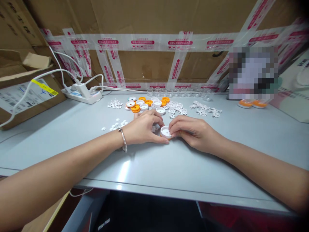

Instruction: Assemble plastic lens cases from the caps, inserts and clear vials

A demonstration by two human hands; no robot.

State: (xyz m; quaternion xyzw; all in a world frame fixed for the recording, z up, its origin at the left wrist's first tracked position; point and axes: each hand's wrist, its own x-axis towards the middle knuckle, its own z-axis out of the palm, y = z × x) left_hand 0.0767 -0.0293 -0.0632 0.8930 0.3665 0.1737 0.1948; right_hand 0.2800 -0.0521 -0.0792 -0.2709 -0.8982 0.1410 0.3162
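The person's left hand [147, 127] and right hand [195, 132] pinch a round white cup [165, 131] between them, low over the grey surface [154, 167]. Orange and white discs [148, 103] lie at eleven o'clock from it, clear cups [178, 92] at one o'clock.

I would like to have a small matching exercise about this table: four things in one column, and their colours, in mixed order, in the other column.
Things
1. Held dish
2. Bracelet
3. Row of cups
4. Cable tag

Colours
A. Yellow
B. Transparent
C. White inside
D. Silver

Right pairs: 1-C, 2-D, 3-B, 4-A
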